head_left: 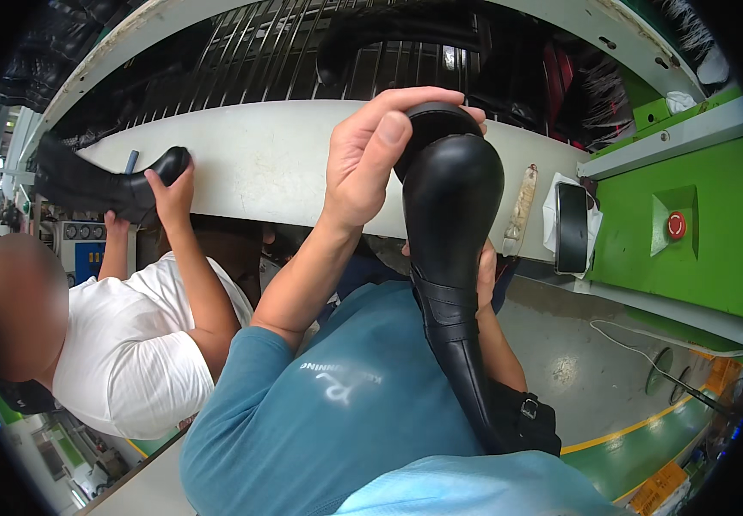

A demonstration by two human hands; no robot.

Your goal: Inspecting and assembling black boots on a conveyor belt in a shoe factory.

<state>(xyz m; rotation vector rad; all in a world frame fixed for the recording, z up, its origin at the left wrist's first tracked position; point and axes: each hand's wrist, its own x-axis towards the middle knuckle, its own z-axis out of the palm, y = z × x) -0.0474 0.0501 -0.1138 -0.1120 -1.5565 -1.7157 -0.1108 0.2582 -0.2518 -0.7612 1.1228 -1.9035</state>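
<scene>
A black leather boot is held in front of me, its rounded toe up and its buckled shaft running down against my teal shirt. Beyond the toe is a curved black piece, which looks like a sole; a dark gap shows between the two. My left hand is closed round this sole, thumb on the near side and fingers over the far side. Mostly hidden behind the boot, my right hand grips it near the ankle; only part of that hand shows.
At left, a co-worker in a white shirt holds another black boot over the white bench. A worn brush-like tool and a phone lie to the right, beside a green machine panel with a red button. Metal rollers run behind.
</scene>
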